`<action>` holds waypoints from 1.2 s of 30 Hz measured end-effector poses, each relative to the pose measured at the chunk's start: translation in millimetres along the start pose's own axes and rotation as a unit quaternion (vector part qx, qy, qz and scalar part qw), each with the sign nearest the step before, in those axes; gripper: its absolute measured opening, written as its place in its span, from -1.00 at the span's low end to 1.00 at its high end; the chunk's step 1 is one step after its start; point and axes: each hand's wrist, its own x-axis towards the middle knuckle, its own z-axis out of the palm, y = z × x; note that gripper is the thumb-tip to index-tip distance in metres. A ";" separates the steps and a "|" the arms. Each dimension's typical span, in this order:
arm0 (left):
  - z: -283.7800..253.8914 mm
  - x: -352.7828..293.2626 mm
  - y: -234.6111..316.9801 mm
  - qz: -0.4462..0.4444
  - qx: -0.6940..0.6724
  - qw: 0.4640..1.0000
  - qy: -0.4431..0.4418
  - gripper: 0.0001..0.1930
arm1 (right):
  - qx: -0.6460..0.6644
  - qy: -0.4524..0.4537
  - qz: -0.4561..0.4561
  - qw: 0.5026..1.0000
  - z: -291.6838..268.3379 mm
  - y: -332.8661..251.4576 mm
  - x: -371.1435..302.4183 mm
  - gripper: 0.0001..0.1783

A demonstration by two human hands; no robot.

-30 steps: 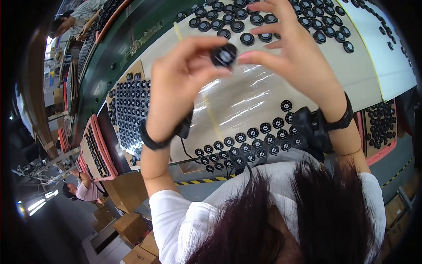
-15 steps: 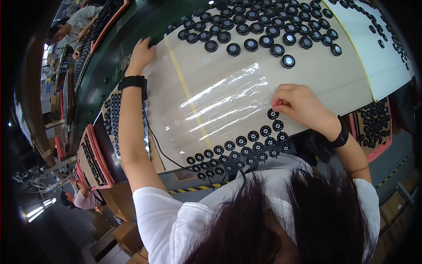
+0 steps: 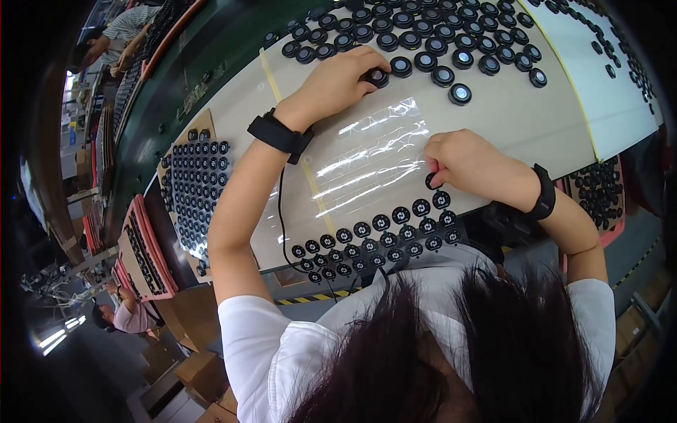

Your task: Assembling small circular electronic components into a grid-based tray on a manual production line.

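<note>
My left hand (image 3: 338, 81) reaches over the table, its fingers closed on a small round black part (image 3: 379, 77) at the near edge of a crowd of similar parts (image 3: 423, 28) with silver centres. A clear plastic sheet (image 3: 381, 151) lies in front of me, marked with faint ring outlines. Rows of round black stickers (image 3: 381, 223) with white marks fill its near side. At the right end, my right hand (image 3: 469, 166) pinches one black sticker (image 3: 432, 181) between thumb and finger. Whether that sticker is still joined to the sheet cannot be made out.
A tray of black round parts (image 3: 197, 180) stands left of my left arm, and another tray (image 3: 598, 194) sits to the right. A black cable (image 3: 281, 211) runs beside my left forearm. White sheeting (image 3: 599, 92) with more parts covers the right. Co-workers are at the far left.
My left hand has come from the far left table edge rightward to the parts and closed on one. My right hand has shifted slightly left, still pinching at the sticker.
</note>
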 end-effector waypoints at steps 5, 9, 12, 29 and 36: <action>2.9 -4.7 7.4 0.007 -0.023 1.000 0.018 -0.74 | 0.077 -0.037 0.062 0.994 -7.9 -0.7 6.5 -0.80; 1.3 -15.7 25.3 -0.061 -0.281 0.956 0.061 -0.76 | 0.108 -0.038 0.064 0.991 -10.7 -3.8 11.8 -0.80; -4.9 -24.9 31.1 -0.135 -0.576 0.804 0.070 -0.75 | 0.104 -0.078 0.113 0.985 -14.3 -4.9 14.1 -0.81; -27.2 -58.8 75.4 -0.152 -0.496 0.840 0.158 -0.60 | 0.440 -0.250 0.154 0.849 -31.1 6.8 20.4 -0.87; -31.2 -67.4 101.8 -0.099 -0.409 0.887 0.192 -0.63 | 0.422 0.059 -0.026 0.904 -75.2 -36.2 40.8 -0.85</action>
